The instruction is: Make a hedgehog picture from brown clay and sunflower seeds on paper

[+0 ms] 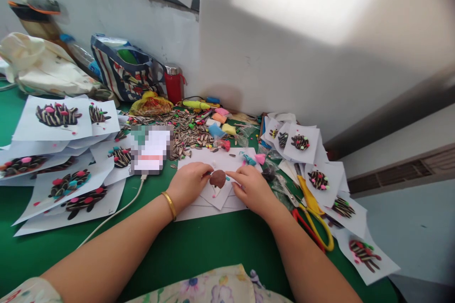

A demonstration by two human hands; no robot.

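A flat brown clay shape [217,179] lies on a small white paper card [221,199], a corner of which points toward me. Closed at the card's left side, my left hand [187,183] has its fingertips beside the brown clay; whatever they pinch is hidden. My right hand [253,189] reaches in from the other side, index finger stretched to the clay's right edge and thumb apart below it. A tiny blue bit [228,178] shows by that fingertip. Larger white sheets [199,212] lie underneath. Pink clay [260,158] and blue clay [249,159] sit just beyond my right hand.
Striped sunflower seeds [188,135] are heaped behind, near colored clay packs [215,131]. A phone [151,151] with a cable [122,208] lies left. Finished-looking seed pictures [67,194] spread left and right. Yellow-handled scissors [325,229] lie right; a red bottle [173,85] stands behind.
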